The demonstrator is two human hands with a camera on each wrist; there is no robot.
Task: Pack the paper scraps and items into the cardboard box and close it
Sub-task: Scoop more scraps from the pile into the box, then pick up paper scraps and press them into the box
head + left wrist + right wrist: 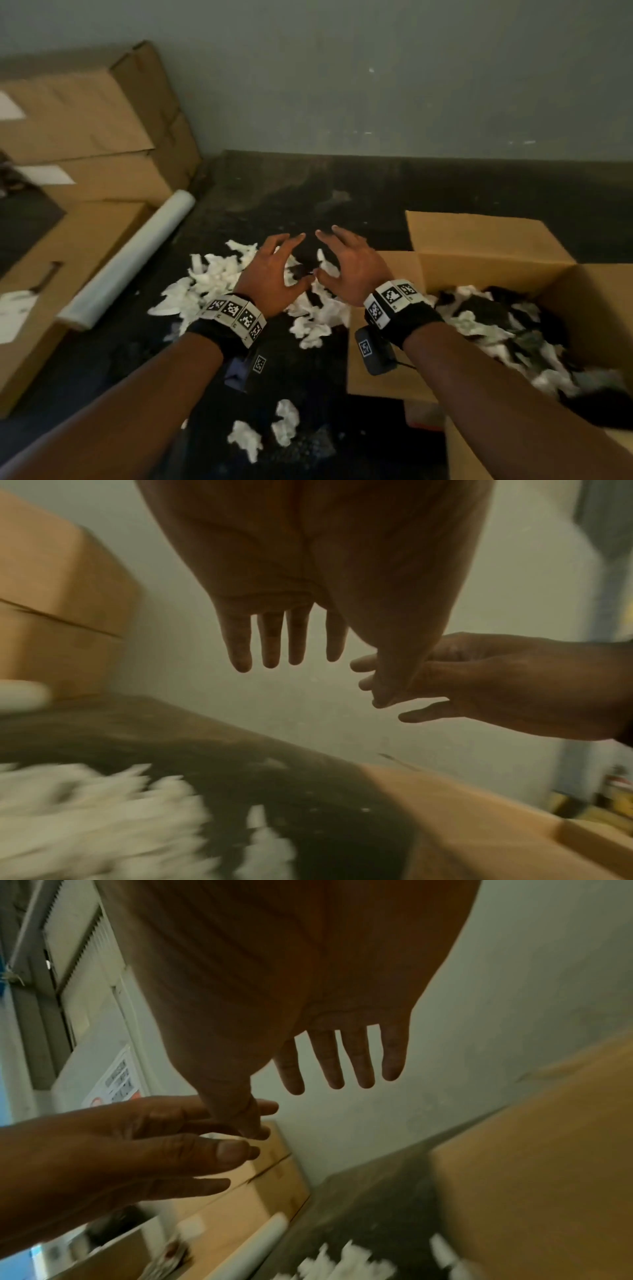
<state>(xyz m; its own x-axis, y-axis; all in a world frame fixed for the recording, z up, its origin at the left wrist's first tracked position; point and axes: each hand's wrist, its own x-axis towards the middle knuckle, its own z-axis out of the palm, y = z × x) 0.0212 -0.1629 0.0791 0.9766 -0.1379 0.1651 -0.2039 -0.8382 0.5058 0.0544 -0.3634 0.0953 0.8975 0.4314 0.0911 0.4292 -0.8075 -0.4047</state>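
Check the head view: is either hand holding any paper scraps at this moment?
No: the left hand and right hand hang spread and empty above the paper scraps on the floor.

White crumpled paper scraps [219, 274] on a black floor [342, 192]. Open tan cardboard box [479, 240] right of the scraps holds mixed white and black bits. Left of the scraps: translucent white film roll [126, 260], more tan cardboard boxes [85, 113] with white labels. Black wristbands [404, 308] carry black-and-white square-code tags. Wall grey-green.
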